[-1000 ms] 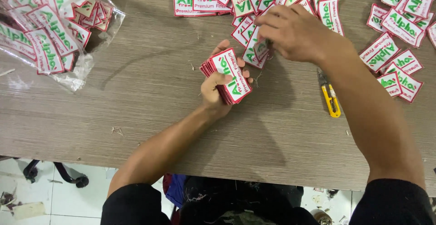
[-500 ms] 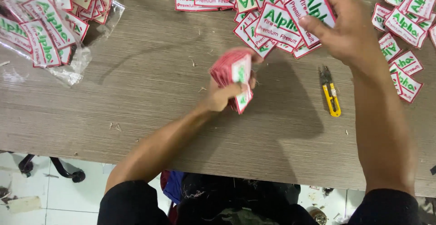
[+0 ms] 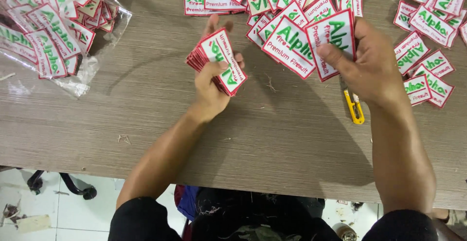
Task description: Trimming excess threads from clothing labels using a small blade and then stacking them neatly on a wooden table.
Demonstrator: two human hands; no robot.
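Overhead, from the head camera, the left hand [image 3: 214,83] clamps a stack of patches [image 3: 216,62] above the wooden table [image 3: 146,124], thumb pressed across the top face and fingers curled behind. That stack's patches are white with red borders and green lettering, and the long axis runs diagonally, from upper left down to lower right; the lettering on the top one reads turned on its side, roughly upside down to the wearer. The stack's red edges fan out at its left side.

Further right, the right hand [image 3: 372,63] pinches a single patch [image 3: 335,41] between thumb and fingers, thumb lying over its lower half. This patch is held up off the table, its long axis tilted, rising toward the upper right, with the lettering facing the camera.

Behind and between the hands a loose pile of patches [image 3: 272,2] of the same kind spreads across the far part of the table, overlapping at all angles, and more patches [image 3: 433,22] lie scattered at the right edge. A yellow-handled thread snipper [image 3: 354,107] lies on the table just below the right hand, its long axis almost straight toward the wearer. At the far left sits a clear plastic bag [image 3: 48,31] filled with further patches. Thread scraps [image 3: 270,83] lie between the hands.
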